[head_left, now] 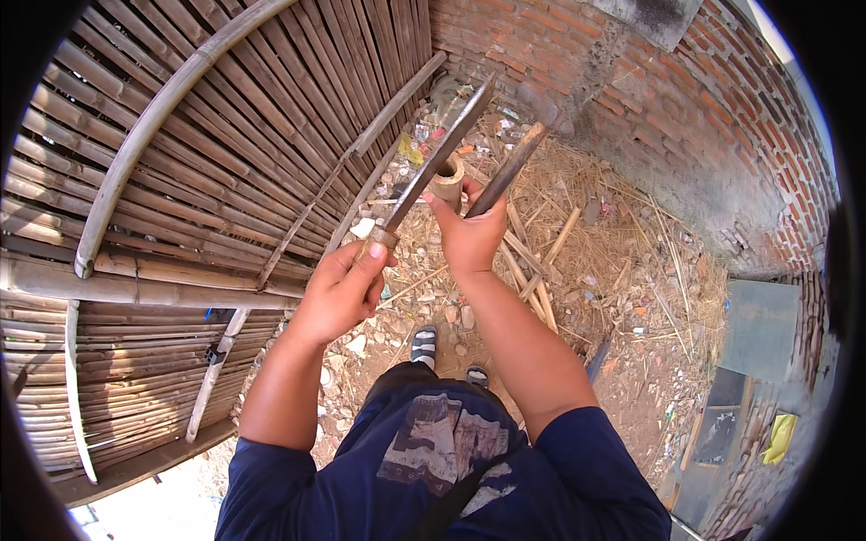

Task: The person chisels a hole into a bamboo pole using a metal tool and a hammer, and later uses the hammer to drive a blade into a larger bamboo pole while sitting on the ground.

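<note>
Frame center: left hand (341,290) fingers closed round knife (439,158) handle; right hand (469,234) gripping hammer (514,162) w/ bamboo piece (447,178), blade touching it.

left: bamboo-slat fence (180,180) with curved poles | right: red brick wall (722,117), grey plaster patch | ground (631,361): bare dirt, straw, stones, litter | light: bright sun, hard shadows
</note>
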Demonstrator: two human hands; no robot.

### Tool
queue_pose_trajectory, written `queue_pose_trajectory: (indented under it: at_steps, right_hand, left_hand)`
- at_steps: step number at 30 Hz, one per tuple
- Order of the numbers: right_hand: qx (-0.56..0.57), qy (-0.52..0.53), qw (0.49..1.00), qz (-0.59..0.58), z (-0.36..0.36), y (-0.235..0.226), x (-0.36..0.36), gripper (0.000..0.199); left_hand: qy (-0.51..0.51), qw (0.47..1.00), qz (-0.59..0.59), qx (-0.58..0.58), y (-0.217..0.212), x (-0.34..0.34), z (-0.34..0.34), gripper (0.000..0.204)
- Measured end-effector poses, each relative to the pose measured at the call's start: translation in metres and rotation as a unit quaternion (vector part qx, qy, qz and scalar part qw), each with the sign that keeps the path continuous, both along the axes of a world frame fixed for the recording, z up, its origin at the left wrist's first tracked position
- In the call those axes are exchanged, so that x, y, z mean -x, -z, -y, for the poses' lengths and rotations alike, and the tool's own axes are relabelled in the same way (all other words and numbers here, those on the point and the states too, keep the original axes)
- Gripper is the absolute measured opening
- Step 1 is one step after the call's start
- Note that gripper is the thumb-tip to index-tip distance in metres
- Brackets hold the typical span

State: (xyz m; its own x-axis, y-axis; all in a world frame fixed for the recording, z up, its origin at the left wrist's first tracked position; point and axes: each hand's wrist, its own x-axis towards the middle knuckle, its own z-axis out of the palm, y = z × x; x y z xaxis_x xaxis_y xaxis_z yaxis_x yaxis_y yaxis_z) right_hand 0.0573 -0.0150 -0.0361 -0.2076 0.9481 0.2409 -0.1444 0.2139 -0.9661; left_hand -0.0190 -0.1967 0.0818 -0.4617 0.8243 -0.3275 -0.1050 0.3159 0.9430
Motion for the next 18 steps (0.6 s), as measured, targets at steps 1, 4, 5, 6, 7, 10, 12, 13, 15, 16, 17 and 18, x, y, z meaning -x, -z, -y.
queue_pose_trajectory:
  at_steps: [1, 4, 5, 6, 7, 10, 12, 13, 15, 16, 17, 18]
  right_hand:
    - [0.001, 0.006, 1.000, 0.002, 0.001, -0.001, -0.001, 0.063]
    - [0.001, 0.004, 1.000, 0.014, 0.003, -0.007, -0.004, 0.063]
    - [-0.005, 0.003, 1.000, 0.013, 0.005, -0.006, -0.005, 0.062]
    - [-0.014, 0.003, 1.000, 0.012, 0.004, -0.006, -0.006, 0.062]
    - [-0.023, 0.003, 0.999, 0.023, 0.005, -0.007, -0.008, 0.061]
    - [-0.033, -0.002, 0.999, 0.039, 0.004, -0.008, -0.013, 0.064]
    - [-0.123, 0.010, 0.988, 0.091, -0.001, -0.005, -0.027, 0.058]
    - [-0.168, 0.016, 0.979, 0.118, -0.005, -0.006, -0.037, 0.055]
    - [-0.066, -0.053, 0.995, 0.055, -0.013, -0.014, -0.067, 0.048]
    - [-0.014, -0.088, 0.996, 0.022, -0.019, -0.021, -0.085, 0.045]
    - [-0.011, -0.100, 0.989, 0.105, -0.030, -0.034, -0.106, 0.041]
    - [-0.008, -0.110, 0.976, 0.188, -0.041, -0.052, -0.127, 0.039]
  left_hand:
    - [0.003, 1.000, -0.005, 0.003, 0.001, 0.000, 0.000, 0.051]
    - [0.014, 1.000, -0.023, 0.005, 0.004, 0.003, 0.001, 0.049]
    - [0.013, 1.000, -0.011, 0.012, 0.000, 0.002, 0.003, 0.049]
    - [0.011, 1.000, -0.013, 0.015, 0.000, 0.001, 0.004, 0.050]
    - [0.008, 1.000, -0.016, 0.018, 0.000, 0.001, 0.006, 0.050]
    - [0.014, 0.999, -0.041, 0.028, -0.002, 0.003, 0.007, 0.050]
    - [0.018, 0.998, -0.058, 0.031, -0.004, 0.004, 0.008, 0.049]
    - [0.018, 0.997, -0.062, 0.030, -0.005, 0.004, 0.009, 0.048]
    - [0.020, 0.997, -0.070, 0.030, -0.006, 0.006, 0.011, 0.047]
    - [0.021, 0.996, -0.076, 0.032, -0.008, 0.009, 0.012, 0.047]
    - [0.022, 0.996, -0.080, 0.033, -0.008, 0.010, 0.013, 0.046]
    - [0.024, 0.996, -0.075, 0.035, -0.009, 0.010, 0.012, 0.046]
